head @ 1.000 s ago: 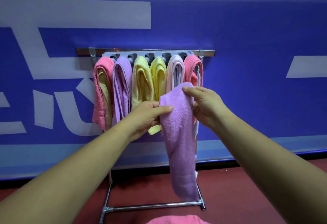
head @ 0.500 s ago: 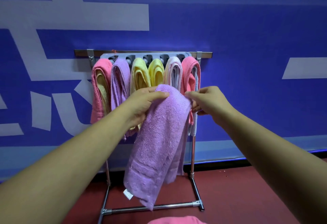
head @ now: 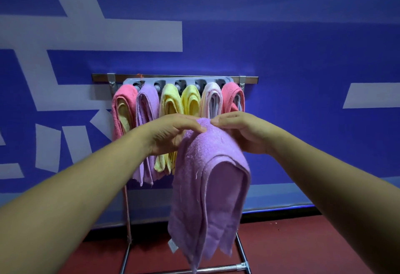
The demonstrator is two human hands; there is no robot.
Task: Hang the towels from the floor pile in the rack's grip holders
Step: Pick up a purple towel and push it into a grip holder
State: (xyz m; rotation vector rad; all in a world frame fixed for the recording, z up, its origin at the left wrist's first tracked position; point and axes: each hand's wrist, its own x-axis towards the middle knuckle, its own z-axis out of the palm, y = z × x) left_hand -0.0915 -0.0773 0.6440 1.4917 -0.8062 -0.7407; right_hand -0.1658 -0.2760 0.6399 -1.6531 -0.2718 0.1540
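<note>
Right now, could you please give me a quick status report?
Left hand, right hand hold purple towel. Not hung yet. Six hung towels crowd the rack.

Metal rack (head: 225,267) on the red floor (head: 292,250), grey holder strip (head: 168,81) under its top bar (head: 251,77), six hanging side by side, pink towel (head: 121,109), lilac towel (head: 148,104), yellow towel (head: 170,104), second yellow towel (head: 191,102), pale pink towel (head: 211,100), coral towel (head: 232,97) last
</note>
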